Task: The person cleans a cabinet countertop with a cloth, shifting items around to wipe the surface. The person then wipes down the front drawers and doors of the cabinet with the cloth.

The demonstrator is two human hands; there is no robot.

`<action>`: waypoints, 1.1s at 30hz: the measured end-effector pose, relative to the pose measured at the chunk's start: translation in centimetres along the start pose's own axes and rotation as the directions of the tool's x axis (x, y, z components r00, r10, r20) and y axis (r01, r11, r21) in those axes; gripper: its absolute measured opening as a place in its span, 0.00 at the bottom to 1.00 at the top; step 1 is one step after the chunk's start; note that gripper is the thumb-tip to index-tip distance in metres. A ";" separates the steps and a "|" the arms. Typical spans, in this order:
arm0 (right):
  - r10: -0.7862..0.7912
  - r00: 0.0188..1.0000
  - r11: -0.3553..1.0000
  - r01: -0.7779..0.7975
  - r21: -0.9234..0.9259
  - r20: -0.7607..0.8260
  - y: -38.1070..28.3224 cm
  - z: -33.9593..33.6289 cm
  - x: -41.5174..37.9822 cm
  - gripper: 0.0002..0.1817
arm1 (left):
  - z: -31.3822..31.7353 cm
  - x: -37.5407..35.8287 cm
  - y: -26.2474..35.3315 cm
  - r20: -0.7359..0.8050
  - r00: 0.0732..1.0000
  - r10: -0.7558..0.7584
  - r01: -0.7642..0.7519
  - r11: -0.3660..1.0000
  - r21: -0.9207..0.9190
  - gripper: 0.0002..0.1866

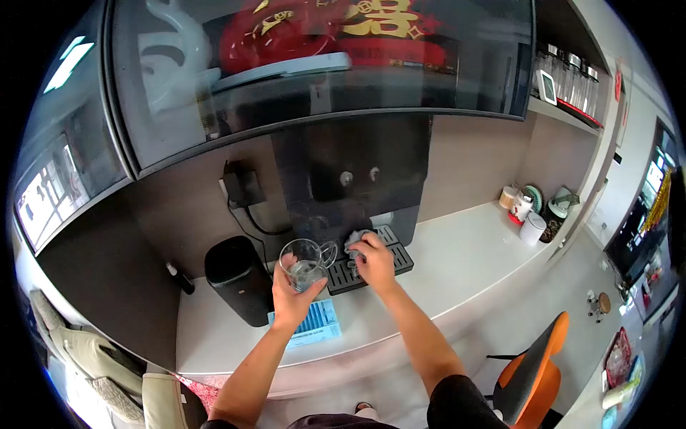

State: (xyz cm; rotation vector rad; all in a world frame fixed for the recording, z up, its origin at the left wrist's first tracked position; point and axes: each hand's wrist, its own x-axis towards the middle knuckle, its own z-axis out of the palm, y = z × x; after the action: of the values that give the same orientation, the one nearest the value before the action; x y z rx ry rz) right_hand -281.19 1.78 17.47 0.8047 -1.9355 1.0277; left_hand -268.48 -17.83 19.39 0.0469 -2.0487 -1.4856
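My left hand [291,297] is wrapped round a clear glass mug [303,259], its handle pointing right. The mug is held over the counter, just left of a black slotted drip tray [401,259]. Over that tray, my right hand [376,263] pinches a crumpled grey cloth [355,240]. Behind both hands stands a black water dispenser panel [321,171] with two round knobs. A blue and white box [318,325] lies below the mug, partly covered by my left hand and wrist.
A black cylindrical appliance [234,275] stands left of the mug. Jars and a white canister [532,229] sit at the counter's right end. Glass-fronted cabinets [300,93] overhang the back. An orange and grey chair [532,372] is on the floor to the right.
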 end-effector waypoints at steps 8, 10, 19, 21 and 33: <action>0.197 0.959 0.978 -0.208 -0.035 -0.204 2.0 -0.3 -0.7 0.14 | 0.3 0.2 -0.9 0.006 0.999 0.053 -0.052 0.995 -0.081 0.44; 0.094 0.995 0.995 -0.095 -0.039 -0.025 1.5 0.1 -1.7 0.15 | 0.5 0.0 -1.0 0.006 0.999 0.034 -0.033 0.995 -0.090 0.44; 0.179 0.960 0.982 -0.186 -0.012 -0.214 0.9 -0.4 0.8 0.18 | 0.5 0.4 -0.6 0.014 1.000 0.025 -0.024 0.999 -0.047 0.44; 0.145 0.986 0.983 -0.154 0.104 0.086 -0.1 0.3 -0.4 0.18 | 1.0 0.6 -1.2 0.014 0.998 0.055 -0.054 0.997 -0.059 0.44; 0.010 0.998 0.998 -0.006 0.070 -0.058 0.3 -0.7 2.3 0.19 | 0.6 0.5 0.0 0.036 0.999 0.030 -0.027 0.996 -0.083 0.45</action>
State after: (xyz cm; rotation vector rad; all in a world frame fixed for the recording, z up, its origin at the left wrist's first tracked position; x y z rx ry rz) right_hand -282.37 2.16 19.59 0.7976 -1.8640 1.1166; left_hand -269.21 -17.57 19.48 -0.0430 -2.0071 -1.5625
